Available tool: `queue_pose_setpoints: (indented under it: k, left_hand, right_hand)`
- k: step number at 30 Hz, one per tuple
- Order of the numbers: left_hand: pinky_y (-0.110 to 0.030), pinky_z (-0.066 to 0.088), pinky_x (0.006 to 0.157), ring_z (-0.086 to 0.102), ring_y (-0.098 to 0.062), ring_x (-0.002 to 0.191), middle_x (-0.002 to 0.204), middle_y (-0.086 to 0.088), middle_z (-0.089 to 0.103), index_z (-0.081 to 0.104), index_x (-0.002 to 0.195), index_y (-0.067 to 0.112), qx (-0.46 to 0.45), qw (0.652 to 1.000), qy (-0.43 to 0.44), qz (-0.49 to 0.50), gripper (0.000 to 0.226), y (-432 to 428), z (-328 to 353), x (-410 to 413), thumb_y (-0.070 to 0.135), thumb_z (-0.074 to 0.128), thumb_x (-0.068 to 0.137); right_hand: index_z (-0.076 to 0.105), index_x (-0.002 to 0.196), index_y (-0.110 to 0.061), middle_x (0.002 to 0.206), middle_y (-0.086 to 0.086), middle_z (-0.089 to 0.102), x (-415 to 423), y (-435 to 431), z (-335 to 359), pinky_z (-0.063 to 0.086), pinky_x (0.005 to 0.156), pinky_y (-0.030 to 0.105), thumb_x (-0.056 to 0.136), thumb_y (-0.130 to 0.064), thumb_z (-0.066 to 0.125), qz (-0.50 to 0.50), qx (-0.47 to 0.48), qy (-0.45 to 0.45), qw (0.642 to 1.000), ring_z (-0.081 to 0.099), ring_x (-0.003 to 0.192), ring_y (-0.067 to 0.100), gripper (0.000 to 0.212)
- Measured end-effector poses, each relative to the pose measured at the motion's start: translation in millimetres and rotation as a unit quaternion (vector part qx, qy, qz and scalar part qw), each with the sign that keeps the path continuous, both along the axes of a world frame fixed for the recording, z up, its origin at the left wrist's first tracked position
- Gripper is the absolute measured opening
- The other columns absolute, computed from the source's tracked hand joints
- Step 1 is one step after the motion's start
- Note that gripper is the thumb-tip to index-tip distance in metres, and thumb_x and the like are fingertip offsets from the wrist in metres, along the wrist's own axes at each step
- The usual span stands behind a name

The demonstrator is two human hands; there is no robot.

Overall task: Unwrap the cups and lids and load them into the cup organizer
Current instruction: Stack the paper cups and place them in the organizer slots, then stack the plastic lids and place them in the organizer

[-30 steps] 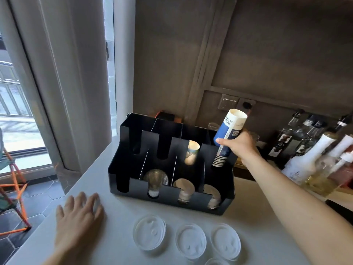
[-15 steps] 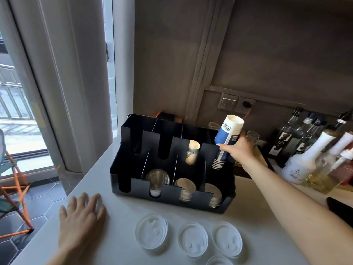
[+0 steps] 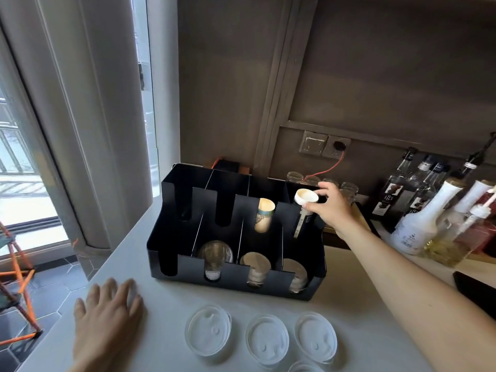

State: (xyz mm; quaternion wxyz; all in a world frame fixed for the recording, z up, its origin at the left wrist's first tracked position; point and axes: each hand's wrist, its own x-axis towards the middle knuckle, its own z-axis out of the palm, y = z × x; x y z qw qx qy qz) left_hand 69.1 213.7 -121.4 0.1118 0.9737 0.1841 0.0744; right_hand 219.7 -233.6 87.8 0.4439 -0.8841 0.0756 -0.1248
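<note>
A black cup organizer stands on the white counter. My right hand grips the top of a stack of blue-and-white paper cups, which sits low in the organizer's back right slot with only its rim and a strip of its side showing. Another paper cup stack leans in the slot to its left. Clear cups and two lid stacks fill front slots. Several stacks of clear lids lie on the counter in front. My left hand rests flat on the counter, fingers spread.
Syrup and liquor bottles crowd the counter at the right. Glass jars stand behind the organizer under a wall socket. The counter's left edge drops to a tiled floor with an orange stool. A dark object lies at far right.
My right hand has lowered the blue cup stack from above the organizer down into the back right slot. The left hand has stayed flat on the counter.
</note>
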Motion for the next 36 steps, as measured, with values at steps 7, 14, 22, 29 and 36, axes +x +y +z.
queue_pose_setpoints:
  k: [7,14,22,29,36]
  left_hand:
    - [-0.056,0.025,0.111,0.039,-0.032,0.133,0.132,-0.003,0.049,0.051,0.122,0.04,0.001,1.0,-0.007,-0.001,0.029,2,-1,0,0.048,0.047,0.094]
    - [-0.057,0.03,0.111,0.047,-0.039,0.128,0.13,-0.015,0.06,0.065,0.128,0.018,-0.061,0.998,-0.025,-0.017,0.044,-1,9,-15,0.038,0.06,0.09]
    - [-0.036,0.044,0.092,0.057,-0.023,0.11,0.126,0.006,0.057,0.061,0.131,0.027,-0.267,0.949,-0.055,-0.16,0.057,-82,42,-67,0.03,0.082,0.078]
    - [-0.043,0.033,0.116,0.027,-0.025,0.143,0.16,-0.001,0.027,0.021,0.158,0.029,-0.211,0.942,0.046,-0.257,0.121,-116,42,-48,0.076,0.07,0.058]
    - [-0.039,0.034,0.106,0.041,-0.027,0.132,0.15,-0.001,0.043,0.024,0.158,0.026,-0.143,0.949,0.031,-0.278,0.11,-136,30,-36,0.064,0.076,0.068]
  right_hand:
    - [0.053,0.136,-0.021,0.125,-0.001,0.06,-3,0,1,0.033,0.087,0.029,0.075,-0.018,0.084,0.009,-0.016,-0.021,1.0,0.051,0.111,0.016,0.069]
    - [0.065,0.122,-0.02,0.116,-0.001,0.067,-38,4,5,0.047,0.097,0.038,0.077,-0.019,0.08,-0.027,-0.086,-0.151,0.984,0.057,0.115,0.022,0.048]
    - [0.065,0.108,-0.041,0.1,-0.019,0.07,-169,29,-68,0.05,0.087,0.015,0.083,-0.014,0.076,0.024,0.076,-0.167,0.983,0.066,0.1,0.005,0.038]
    - [0.06,0.108,-0.044,0.109,-0.023,0.063,-274,16,-133,0.044,0.085,0.017,0.073,-0.039,0.081,0.005,-0.029,-0.001,1.0,0.057,0.107,0.007,0.041]
    - [0.028,0.151,-0.034,0.149,-0.019,0.033,-314,18,-164,0.029,0.108,0.022,0.042,-0.083,0.069,0.047,-0.214,0.139,0.966,0.029,0.135,0.009,0.127]
